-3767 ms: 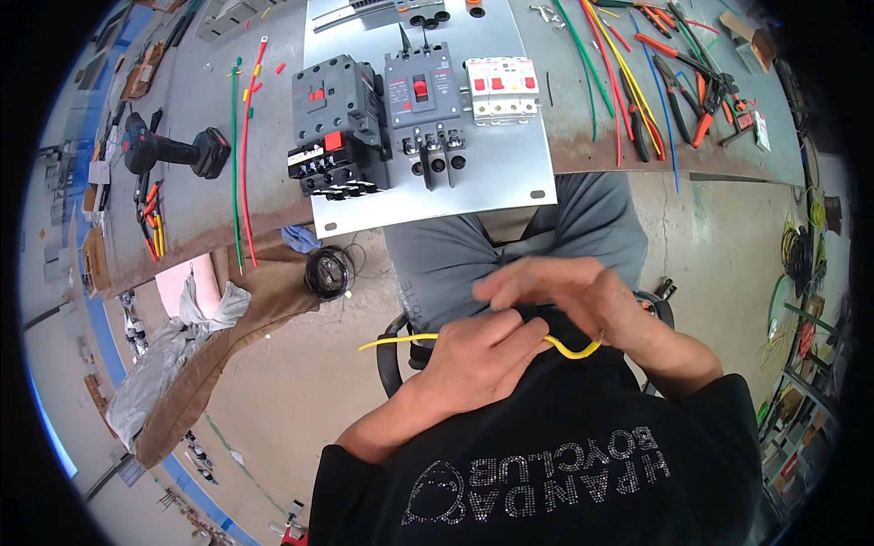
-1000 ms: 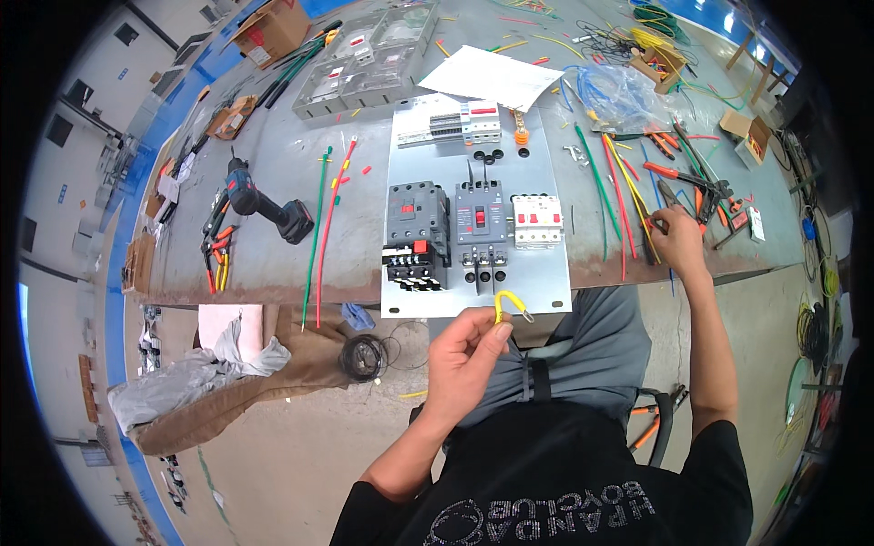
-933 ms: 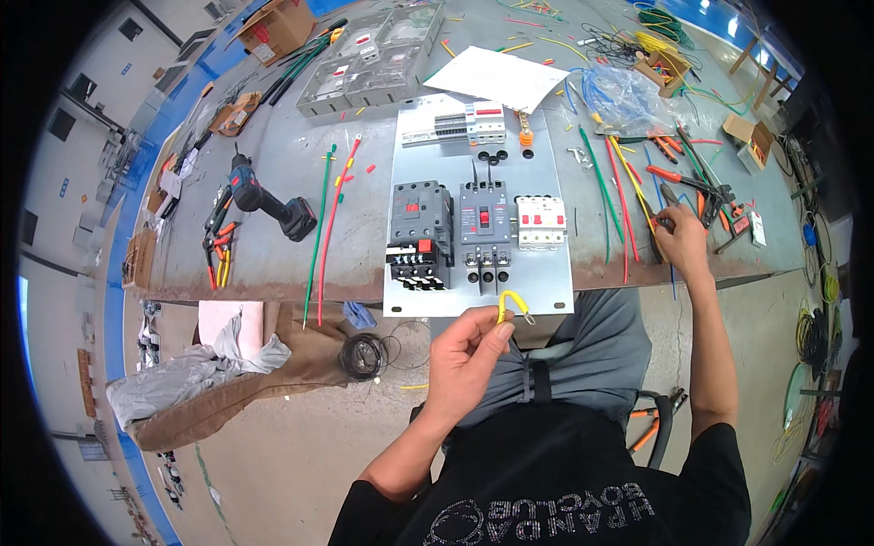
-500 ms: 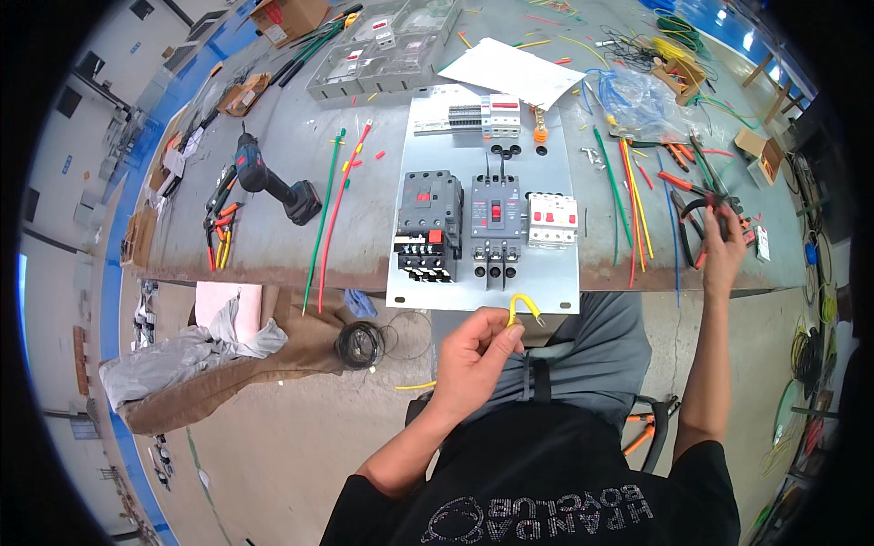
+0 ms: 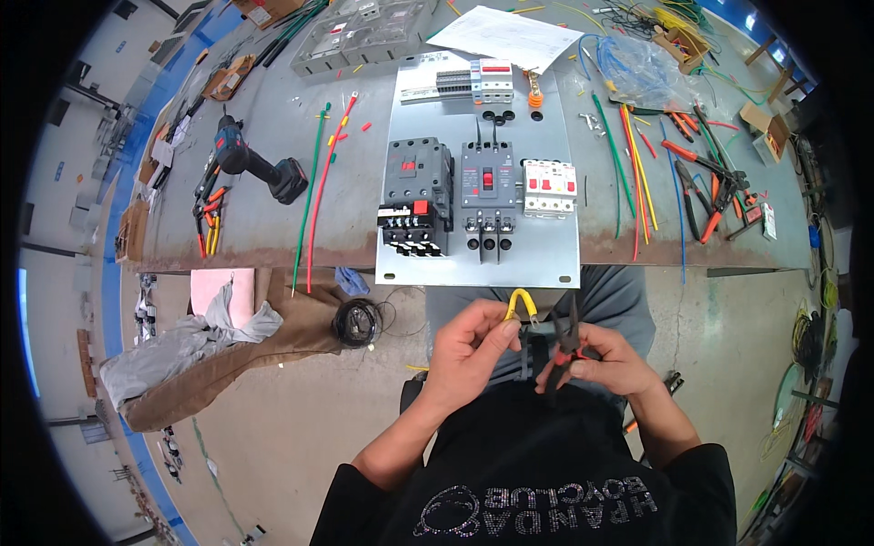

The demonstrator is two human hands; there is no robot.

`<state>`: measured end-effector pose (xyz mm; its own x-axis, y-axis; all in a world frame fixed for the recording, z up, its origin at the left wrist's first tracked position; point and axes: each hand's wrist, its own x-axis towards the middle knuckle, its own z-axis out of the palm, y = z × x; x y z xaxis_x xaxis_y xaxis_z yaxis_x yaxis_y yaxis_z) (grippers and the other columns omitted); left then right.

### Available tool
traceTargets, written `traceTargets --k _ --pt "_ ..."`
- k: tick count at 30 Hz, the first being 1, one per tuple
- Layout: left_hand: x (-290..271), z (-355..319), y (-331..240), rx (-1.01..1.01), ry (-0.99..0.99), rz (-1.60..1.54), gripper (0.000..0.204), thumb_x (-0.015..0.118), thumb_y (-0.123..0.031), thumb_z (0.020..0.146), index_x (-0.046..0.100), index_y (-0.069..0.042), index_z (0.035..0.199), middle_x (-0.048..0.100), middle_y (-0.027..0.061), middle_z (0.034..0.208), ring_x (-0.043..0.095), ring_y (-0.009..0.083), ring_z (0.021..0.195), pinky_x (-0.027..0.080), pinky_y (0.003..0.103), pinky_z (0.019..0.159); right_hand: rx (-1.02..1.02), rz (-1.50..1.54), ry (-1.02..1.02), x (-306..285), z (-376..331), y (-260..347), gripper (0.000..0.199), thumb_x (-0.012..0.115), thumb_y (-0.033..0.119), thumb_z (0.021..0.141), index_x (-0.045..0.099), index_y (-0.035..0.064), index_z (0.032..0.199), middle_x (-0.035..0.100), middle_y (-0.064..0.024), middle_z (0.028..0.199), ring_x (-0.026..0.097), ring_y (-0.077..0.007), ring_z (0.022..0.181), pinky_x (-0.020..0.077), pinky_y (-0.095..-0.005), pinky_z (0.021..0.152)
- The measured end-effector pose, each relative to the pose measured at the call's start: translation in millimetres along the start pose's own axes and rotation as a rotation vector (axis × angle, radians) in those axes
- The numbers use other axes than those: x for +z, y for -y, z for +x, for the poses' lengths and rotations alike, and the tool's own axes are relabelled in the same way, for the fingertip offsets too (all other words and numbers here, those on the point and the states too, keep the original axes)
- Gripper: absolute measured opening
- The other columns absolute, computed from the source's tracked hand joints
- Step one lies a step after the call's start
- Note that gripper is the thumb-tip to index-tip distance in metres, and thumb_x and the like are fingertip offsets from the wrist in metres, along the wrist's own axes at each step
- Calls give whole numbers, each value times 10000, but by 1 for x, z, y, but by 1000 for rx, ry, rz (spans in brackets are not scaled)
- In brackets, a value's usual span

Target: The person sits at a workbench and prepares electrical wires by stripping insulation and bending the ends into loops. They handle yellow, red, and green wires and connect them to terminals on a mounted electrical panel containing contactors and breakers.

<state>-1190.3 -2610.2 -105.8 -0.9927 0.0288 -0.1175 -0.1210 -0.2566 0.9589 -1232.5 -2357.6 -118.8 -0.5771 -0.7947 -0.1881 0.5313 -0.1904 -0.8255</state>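
Note:
My left hand (image 5: 469,350) pinches a short bent yellow wire (image 5: 521,301) in front of my chest, just below the table's edge. My right hand (image 5: 605,359) grips black pliers with red handles (image 5: 566,338), their jaws pointing up beside the wire's free end. Above both hands, a grey mounting plate (image 5: 546,259) lies on the table and carries a black contactor (image 5: 416,195), a grey breaker (image 5: 483,193) and a white breaker (image 5: 549,187).
Long green, red and yellow wires (image 5: 628,168) lie right of the plate, with more pliers (image 5: 706,187) beyond them. A cordless drill (image 5: 258,167) and green and red wires (image 5: 317,187) lie to the left. A black wire coil (image 5: 356,320) and cloth (image 5: 200,332) sit below the table's edge.
My right hand came back from the tools at the table's right edge with the pliers and now sits next to my left hand. The yellow wire stayed in my left hand.

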Motion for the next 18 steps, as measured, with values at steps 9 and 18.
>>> traceTargets --k 9,18 --pt "-3 -5 -2 -78 43 -45 143 620 -93 1066 634 10 1165 680 17 883 623 53 812 500 218 747 -53 -684 -22 1 -6 37 322 733 142 974 655 -17 1242 756 -100 996 718 -201 928 541 -334 823" --pt "2 -6 -8 -90 48 77 149 626 -102 1060 648 16 1149 688 20 854 587 44 764 451 205 684 -375 -911 -70 -3 8 23 324 709 124 981 645 33 1286 674 -74 910 684 -216 770 535 -344 732"
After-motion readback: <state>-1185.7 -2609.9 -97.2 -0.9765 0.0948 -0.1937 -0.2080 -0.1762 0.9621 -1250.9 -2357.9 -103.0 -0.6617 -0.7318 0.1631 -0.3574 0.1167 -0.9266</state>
